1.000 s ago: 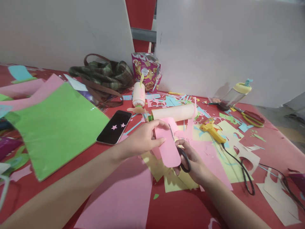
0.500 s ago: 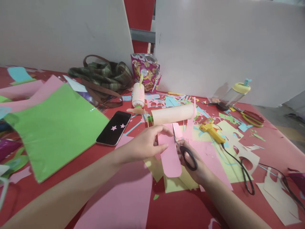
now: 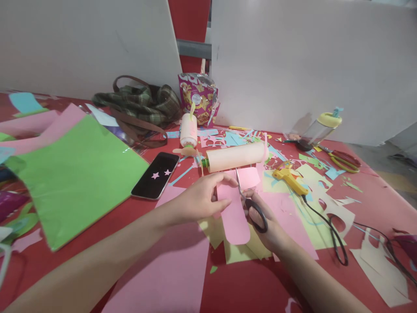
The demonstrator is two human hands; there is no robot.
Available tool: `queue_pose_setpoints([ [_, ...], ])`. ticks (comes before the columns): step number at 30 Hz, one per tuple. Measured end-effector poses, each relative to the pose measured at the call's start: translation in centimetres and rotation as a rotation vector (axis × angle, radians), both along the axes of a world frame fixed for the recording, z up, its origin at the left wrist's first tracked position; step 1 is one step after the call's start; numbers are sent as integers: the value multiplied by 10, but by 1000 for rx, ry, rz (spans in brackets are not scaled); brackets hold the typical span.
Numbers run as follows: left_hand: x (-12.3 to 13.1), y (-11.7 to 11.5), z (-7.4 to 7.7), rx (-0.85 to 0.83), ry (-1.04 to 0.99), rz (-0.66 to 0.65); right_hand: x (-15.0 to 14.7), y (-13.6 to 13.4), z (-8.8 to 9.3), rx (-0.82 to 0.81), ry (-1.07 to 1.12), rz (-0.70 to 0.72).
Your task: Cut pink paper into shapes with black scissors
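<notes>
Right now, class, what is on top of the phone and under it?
Two pink stars lie on the phone; whatever is directly beneath it is covered and cannot be seen.

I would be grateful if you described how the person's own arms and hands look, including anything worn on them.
The left hand and right hand wear no gloves; the left forearm and right forearm show no sleeve, watch or bracelet. No ring is visible.
</notes>
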State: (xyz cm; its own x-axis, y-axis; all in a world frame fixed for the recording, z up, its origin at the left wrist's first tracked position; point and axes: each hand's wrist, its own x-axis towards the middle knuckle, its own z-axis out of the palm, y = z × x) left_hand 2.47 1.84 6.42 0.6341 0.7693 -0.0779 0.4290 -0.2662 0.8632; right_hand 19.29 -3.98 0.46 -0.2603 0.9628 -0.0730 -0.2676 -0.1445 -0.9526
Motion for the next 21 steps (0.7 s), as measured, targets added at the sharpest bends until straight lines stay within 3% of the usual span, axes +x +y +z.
queue_pose_setpoints([
  [7, 1, -1, -7, 66, -19, 37, 0, -1, 1, 21, -37, -34],
  [21, 0, 0, -6, 100, -5, 24, -2, 0, 3, -9, -44, -39],
])
